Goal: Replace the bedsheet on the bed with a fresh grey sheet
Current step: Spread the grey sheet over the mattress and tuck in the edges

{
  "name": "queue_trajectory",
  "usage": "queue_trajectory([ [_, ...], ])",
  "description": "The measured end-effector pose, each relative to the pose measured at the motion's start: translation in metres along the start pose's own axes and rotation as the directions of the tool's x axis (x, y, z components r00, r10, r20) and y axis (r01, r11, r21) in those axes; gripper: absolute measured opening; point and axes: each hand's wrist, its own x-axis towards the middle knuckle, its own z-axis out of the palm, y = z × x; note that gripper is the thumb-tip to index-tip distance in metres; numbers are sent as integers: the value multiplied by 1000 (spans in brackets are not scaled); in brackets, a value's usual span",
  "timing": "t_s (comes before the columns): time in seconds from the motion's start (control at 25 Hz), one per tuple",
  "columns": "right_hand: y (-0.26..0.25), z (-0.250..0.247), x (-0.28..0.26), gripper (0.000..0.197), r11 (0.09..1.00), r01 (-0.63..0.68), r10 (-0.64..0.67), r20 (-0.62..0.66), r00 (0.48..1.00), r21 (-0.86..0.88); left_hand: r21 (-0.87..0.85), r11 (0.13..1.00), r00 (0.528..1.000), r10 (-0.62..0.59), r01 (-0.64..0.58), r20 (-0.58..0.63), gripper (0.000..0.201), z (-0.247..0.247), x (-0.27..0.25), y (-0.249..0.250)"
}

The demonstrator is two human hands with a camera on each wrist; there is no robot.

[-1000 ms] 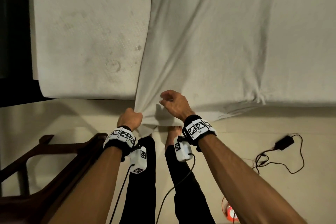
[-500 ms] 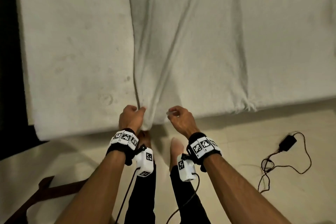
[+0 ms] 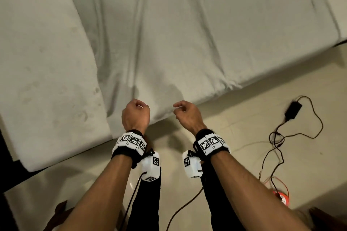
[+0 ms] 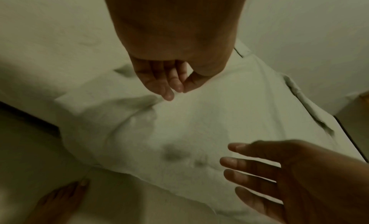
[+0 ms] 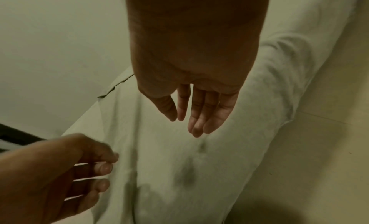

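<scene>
Above the sheet (image 3: 187, 43) edge, both hands (image 3: 136, 116) (image 3: 187, 114) hover empty.

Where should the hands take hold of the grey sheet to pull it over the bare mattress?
Probably pinch the grey sheet at its hanging near edge, coming from the floor side. Its loose left border lies beside the bare mattress, below the left hand.
</scene>
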Motion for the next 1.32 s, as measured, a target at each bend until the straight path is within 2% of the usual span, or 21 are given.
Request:
queue_trajectory([
  [0.16,34,-68,-6,23,991,-20,28,-62,998,130,89,987,979,120,-136,166,15,56,-39,52],
  [0.32,68,-164,-9,23,972,-6,36,-125,992,234,148,972,954,137,-181,265,16,117,-89,109],
  [0.48,92,-286,-8,22,951,34,31,-206,978,307,115,964,928,193,-240,318,18,188,-152,201],
  [0.6,107,-367,8,20,936,35,66,-272,960,350,92,944,886,259,-316,384,21,245,-177,270],
  [0.72,115,-430,34,20,920,46,79,-301,950,388,58,931,855,305,-361,420,26,296,-185,329],
  [0.84,114,-494,70,19,914,35,108,-324,940,404,48,919,836,333,-391,435,22,347,-178,393],
  [1.12,109,-614,179,18,923,-18,130,-267,955,385,139,907,848,306,-398,433,16,452,-151,521],
  [1.32,92,-700,234,18,930,-65,144,-196,970,363,169,911,850,266,-376,455,17,503,-147,586],
])
